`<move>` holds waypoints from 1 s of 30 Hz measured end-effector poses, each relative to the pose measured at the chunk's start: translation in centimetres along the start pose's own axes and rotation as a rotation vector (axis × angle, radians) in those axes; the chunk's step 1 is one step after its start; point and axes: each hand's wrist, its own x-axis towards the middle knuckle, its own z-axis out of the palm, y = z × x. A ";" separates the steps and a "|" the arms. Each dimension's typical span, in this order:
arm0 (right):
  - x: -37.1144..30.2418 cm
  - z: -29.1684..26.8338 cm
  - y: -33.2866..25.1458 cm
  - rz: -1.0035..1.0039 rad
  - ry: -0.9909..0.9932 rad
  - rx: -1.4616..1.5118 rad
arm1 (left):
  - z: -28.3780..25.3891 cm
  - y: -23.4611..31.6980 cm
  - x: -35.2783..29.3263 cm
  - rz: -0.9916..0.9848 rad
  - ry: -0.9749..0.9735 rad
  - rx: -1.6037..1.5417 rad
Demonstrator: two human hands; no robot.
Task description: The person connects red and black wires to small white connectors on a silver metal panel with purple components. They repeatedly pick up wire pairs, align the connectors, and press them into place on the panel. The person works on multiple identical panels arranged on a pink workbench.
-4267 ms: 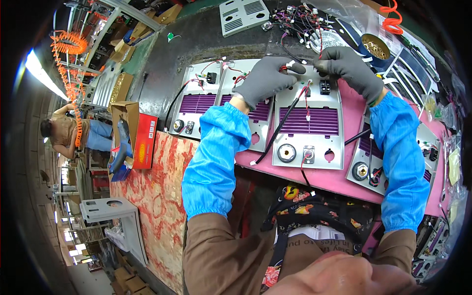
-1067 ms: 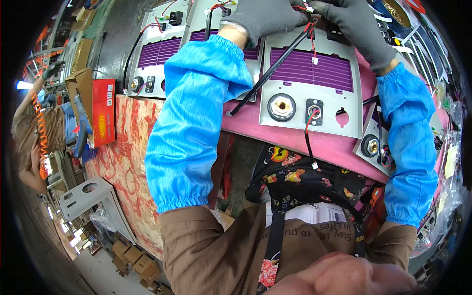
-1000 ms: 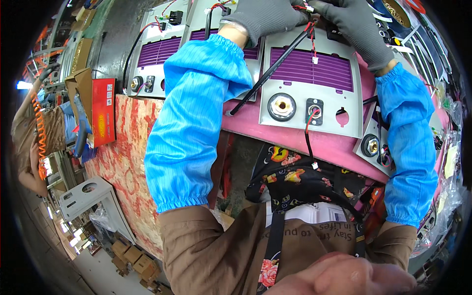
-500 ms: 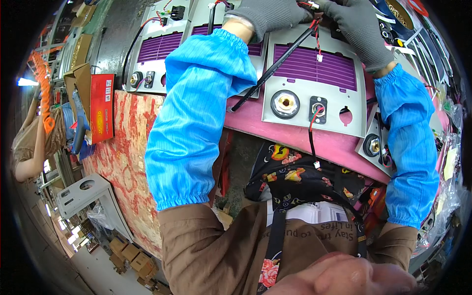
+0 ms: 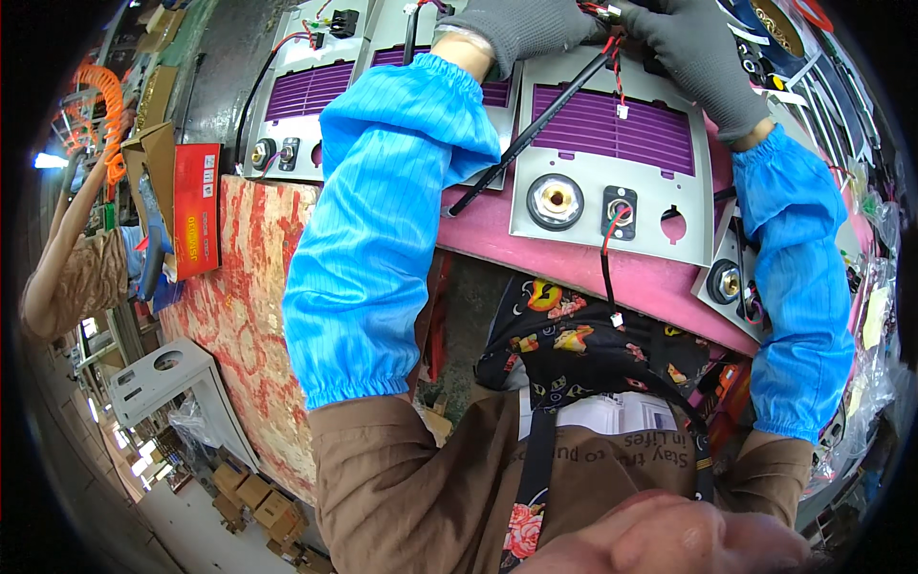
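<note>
At the top edge, my left hand (image 5: pixel 535 27) and my right hand (image 5: pixel 696 65), both in grey gloves, meet over a light-grey metal panel (image 5: pixel 535 215) with a purple grille (image 5: pixel 612 129). A small white wire connector (image 5: pixel 601 10) shows at my left fingertips, which are pinched around it. The right fingers curl close beside it, partly cut off by the frame; what they grip is hidden. A black sleeved cable (image 5: pixel 531 134) slants down from there, and a twisted red-black lead (image 5: pixel 620 84) hangs over the grille. Lower on the panel are a round brass-centred socket (image 5: pixel 555 202) and a black switch plate (image 5: pixel 620 212).
The panel lies on a pink board (image 5: pixel 478 230). More such panels (image 5: pixel 311 81) stand to the left, another (image 5: pixel 732 282) to the right. A red box (image 5: pixel 198 210) sits on the worn red-patched table (image 5: pixel 253 316). A co-worker's arm (image 5: pixel 72 225) shows at far left.
My right hand has shifted slightly left, toward the connector. My left hand has barely moved. At far left the co-worker's arm has risen, and the orange coiled hose has moved.
</note>
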 end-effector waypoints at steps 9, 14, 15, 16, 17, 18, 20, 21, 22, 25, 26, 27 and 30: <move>0.1 -0.6 -1.1 -0.003 -0.123 -0.184 | -1.1 -0.7 -0.3 0.021 -0.110 -0.164; 0.5 -1.2 -1.2 0.077 -0.218 -0.179 | -1.2 -1.0 0.0 0.072 -0.114 -0.221; 0.5 -1.4 -1.4 0.112 -0.245 -0.176 | -1.2 -0.9 0.0 0.072 -0.122 -0.239; 0.6 -1.3 -1.3 0.045 -0.249 -0.288 | -1.2 -0.9 0.0 0.073 -0.117 -0.260; 0.9 -1.2 -1.2 -0.022 -0.252 -0.400 | -1.3 -0.7 -0.1 0.075 -0.112 -0.281; 1.1 -1.2 -1.0 -0.088 -0.252 -0.511 | -1.4 -0.6 -0.2 0.079 -0.109 -0.303; 1.4 -1.1 -1.3 -0.098 -0.293 -0.614 | -1.5 -0.5 -0.7 0.108 -0.112 -0.273; 1.6 -1.2 -1.6 -0.106 -0.309 -0.670 | -1.8 -0.4 -0.7 0.128 -0.108 -0.257; 2.0 -1.2 -1.6 -0.083 -0.337 -0.631 | -1.5 -0.8 -0.4 0.122 -0.093 -0.172; 2.5 -1.3 0.4 -0.059 -0.387 -0.435 | 1.2 -2.7 0.5 0.154 0.005 0.000; 2.7 -1.6 1.3 -0.140 -0.378 -0.358 | 1.4 -2.9 0.7 0.134 -0.013 -0.054; 2.3 -1.8 1.2 -0.098 -0.348 -0.314 | 1.3 -2.7 0.6 0.130 0.001 -0.035; 0.6 -1.8 0.6 -0.083 -0.225 -0.224 | 0.7 -2.0 0.3 0.109 0.003 -0.002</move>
